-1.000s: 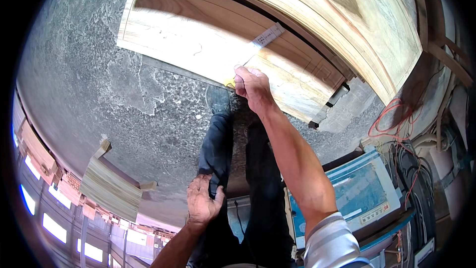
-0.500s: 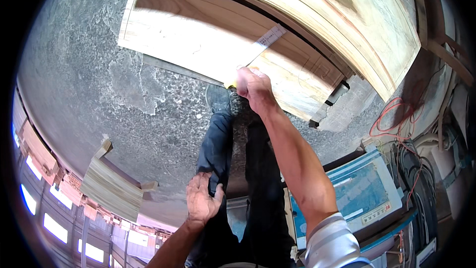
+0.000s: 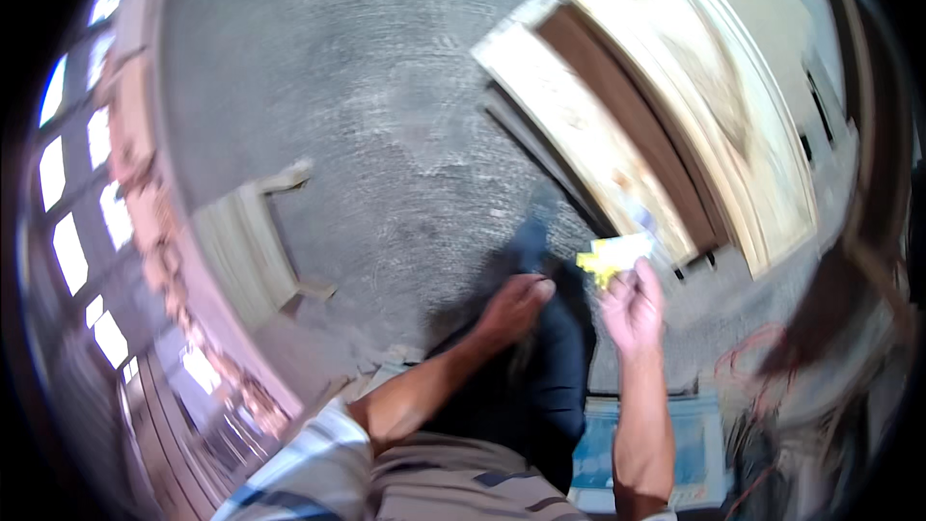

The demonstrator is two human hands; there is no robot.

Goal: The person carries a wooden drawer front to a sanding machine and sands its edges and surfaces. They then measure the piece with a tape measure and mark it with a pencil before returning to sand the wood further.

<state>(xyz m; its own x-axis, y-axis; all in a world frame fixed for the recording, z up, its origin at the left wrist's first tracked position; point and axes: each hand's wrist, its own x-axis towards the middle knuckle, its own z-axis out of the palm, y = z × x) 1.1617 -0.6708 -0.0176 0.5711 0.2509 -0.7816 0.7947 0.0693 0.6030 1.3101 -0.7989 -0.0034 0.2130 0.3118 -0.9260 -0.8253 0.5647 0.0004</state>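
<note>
- Yellow-and-white item [image 3: 614, 255] is held near the pale wooden panel [image 3: 588, 125], pinched by the right hand [image 3: 634, 311].
- Grasp is judged complete; what is left cannot be determined.
- Left hand [image 3: 517, 310] is seen by the dark trouser leg [image 3: 561, 362]; finger closure cannot be told.
- Item's details and any panel contact are obscured by blur.

Blurred grey floor [image 3: 338, 87] spreads from the far side. At left, a dark wall [image 3: 85, 195] carries bright white windows [image 3: 70, 256]. Near right stand 1 blue-topped unit [image 3: 646, 444] and tangled reddish cable [image 3: 757, 352].
</note>
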